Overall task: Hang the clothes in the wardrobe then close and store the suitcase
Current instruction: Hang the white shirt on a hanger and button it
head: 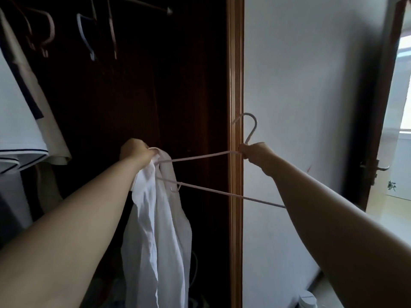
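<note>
Seen from my head camera: my right hand is clenched on the neck of a pale wire hanger, just under its hook, while my left hand is closed around a bunch of white shirt at the hanger's far shoulder. The hanger is held out level in front of the open wardrobe, its hook crossing the wooden wardrobe frame. The shirt hangs from the hanger's left end and drapes straight down, in front of the wardrobe's dark interior.

I judge the shirt light, soft and limp; it will slide and bunch rather than keep shape, so the collar or shoulder seam is the place to hold it while the hanger's arm is fed in. The hanger looks thin and springy, best gripped at the neck as it is now.

Above the hanger, the rail carries several empty hangers, with open rail to their right. A light garment with dark trim already hangs to the left of the hanger. The frame stands close to my right hand and could catch the hook on the way up. The suitcase is not in view.
</note>
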`<state>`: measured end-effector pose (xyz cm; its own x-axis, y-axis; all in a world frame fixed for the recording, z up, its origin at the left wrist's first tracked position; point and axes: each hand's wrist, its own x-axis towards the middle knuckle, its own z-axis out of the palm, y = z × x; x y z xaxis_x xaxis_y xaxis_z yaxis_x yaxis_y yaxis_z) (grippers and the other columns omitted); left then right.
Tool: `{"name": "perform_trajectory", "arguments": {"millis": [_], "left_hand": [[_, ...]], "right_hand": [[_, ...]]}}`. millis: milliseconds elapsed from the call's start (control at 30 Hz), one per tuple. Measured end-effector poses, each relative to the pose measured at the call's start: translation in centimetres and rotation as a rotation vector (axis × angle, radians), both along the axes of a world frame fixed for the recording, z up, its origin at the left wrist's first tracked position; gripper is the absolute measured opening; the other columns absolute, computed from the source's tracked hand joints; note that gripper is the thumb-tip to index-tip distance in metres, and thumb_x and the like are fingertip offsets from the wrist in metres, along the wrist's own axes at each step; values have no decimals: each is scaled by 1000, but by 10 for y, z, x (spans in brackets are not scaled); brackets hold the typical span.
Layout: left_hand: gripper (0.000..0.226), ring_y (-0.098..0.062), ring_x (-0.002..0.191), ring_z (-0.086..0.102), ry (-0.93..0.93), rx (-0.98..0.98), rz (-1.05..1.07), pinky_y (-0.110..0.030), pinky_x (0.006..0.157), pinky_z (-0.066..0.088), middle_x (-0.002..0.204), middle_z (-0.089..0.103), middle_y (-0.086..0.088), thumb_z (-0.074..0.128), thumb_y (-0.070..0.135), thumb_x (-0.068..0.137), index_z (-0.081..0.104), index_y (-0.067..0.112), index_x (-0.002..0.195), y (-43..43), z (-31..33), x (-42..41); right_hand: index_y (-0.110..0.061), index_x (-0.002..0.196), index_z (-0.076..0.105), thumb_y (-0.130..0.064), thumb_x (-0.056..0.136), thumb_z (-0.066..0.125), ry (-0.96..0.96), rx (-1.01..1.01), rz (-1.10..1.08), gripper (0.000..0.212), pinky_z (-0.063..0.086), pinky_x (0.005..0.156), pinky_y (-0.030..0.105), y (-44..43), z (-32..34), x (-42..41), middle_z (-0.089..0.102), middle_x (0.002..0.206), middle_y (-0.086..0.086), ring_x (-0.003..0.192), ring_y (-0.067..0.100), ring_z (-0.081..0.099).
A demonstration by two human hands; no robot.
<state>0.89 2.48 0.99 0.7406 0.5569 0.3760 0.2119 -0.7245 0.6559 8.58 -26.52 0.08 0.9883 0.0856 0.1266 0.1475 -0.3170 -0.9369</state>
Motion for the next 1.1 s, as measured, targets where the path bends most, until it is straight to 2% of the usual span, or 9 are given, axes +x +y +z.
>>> {"name": "perform_trajectory", "arguments": {"millis": [267, 500, 567, 667, 733, 833, 900, 1000, 1100], "left_hand": [[33, -28, 98, 65, -131, -194, -121, -29, 79, 49, 108, 68, -13, 69, 26, 85, 68, 5, 109, -52, 15, 14], [9, -27, 82, 68, -59, -455, -500, -35, 77, 57, 89, 72, -14, 76, 15, 73, 76, 12, 82, -100, 20, 22], [21, -25, 94, 68, -18, -335, -557, -36, 82, 55, 103, 71, -12, 71, 26, 82, 74, 13, 98, -100, 21, 26], [39, -31, 118, 50, 123, 302, -371, -42, 99, 44, 130, 48, -11, 50, 49, 90, 65, 17, 107, -94, 23, 31], [33, -32, 123, 39, 128, 566, -307, -40, 99, 35, 128, 42, -6, 43, 51, 92, 57, 23, 100, -91, 26, 29], [18, -29, 102, 57, 31, 438, -462, -35, 78, 42, 98, 58, -1, 41, 36, 98, 53, 24, 91, -84, 27, 35], [18, -28, 103, 59, -8, 408, -454, -39, 85, 46, 105, 63, -4, 40, 29, 99, 55, 22, 104, -79, 27, 44], [26, -32, 113, 56, -8, 392, -354, -46, 99, 42, 123, 60, -10, 36, 27, 100, 52, 20, 119, -68, 31, 52], [29, -33, 114, 54, -39, 329, -300, -44, 100, 42, 126, 57, -11, 34, 28, 101, 49, 18, 124, -59, 39, 52]], "right_hand": [[-11, 80, 64, -38, 88, 65, -71, -117, 72, 28, 35, 47, 18, 36, 0, 0, 55, 65, -4, 50, 7, 44], [-13, 75, 70, -48, 85, 61, -184, -156, -22, 38, 32, 47, 28, 61, 6, 5, 44, 47, -3, 42, 13, 38], [-11, 73, 67, -45, 85, 59, -190, -124, -42, 37, 30, 45, 27, 56, 8, 7, 43, 49, -2, 43, 13, 37], [-10, 78, 70, -43, 89, 58, -230, -68, -18, 37, 29, 46, 26, 50, 11, 10, 44, 52, -2, 44, 13, 38], [-9, 83, 73, -44, 90, 58, -260, -32, -11, 39, 30, 47, 26, 47, 13, 12, 45, 51, -2, 45, 13, 38], [-2, 86, 74, -44, 85, 65, -329, -8, -14, 43, 36, 55, 27, 45, 15, 16, 52, 57, 4, 53, 15, 45], [4, 89, 71, -37, 78, 74, -423, 40, -13, 43, 43, 62, 33, 45, 15, 18, 61, 71, 11, 65, 18, 52], [-14, 91, 74, -26, 71, 80, -527, 106, -110, 24, 54, 76, 29, 38, 13, 17, 70, 91, -2, 82, 11, 63], [-17, 77, 74, -20, 72, 77, -545, 53, -123, 6, 52, 63, 23, 24, 11, 16, 68, 73, -5, 65, 6, 61]]}}
